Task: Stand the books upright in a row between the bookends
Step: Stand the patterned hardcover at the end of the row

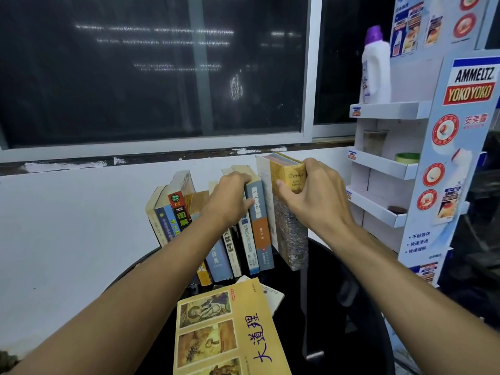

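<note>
A row of several books (173, 212) stands on a round black table (351, 307), leaning right to left against the white wall. My left hand (230, 198) grips the top of a grey-blue and orange book (258, 226) in the row. My right hand (316, 196) clasps the top of a thick yellow book labelled Troyka (290, 239) at the right end, which stands nearly upright. A yellow paperback (230, 331) lies flat at the table's front, with another book partly under it. No bookend is clearly visible.
A white cardboard display rack (392, 163) stands right of the table, holding a white bottle with a purple cap (376, 71), a cup and a roll of tape. A dark window (151, 69) and sill run behind the books.
</note>
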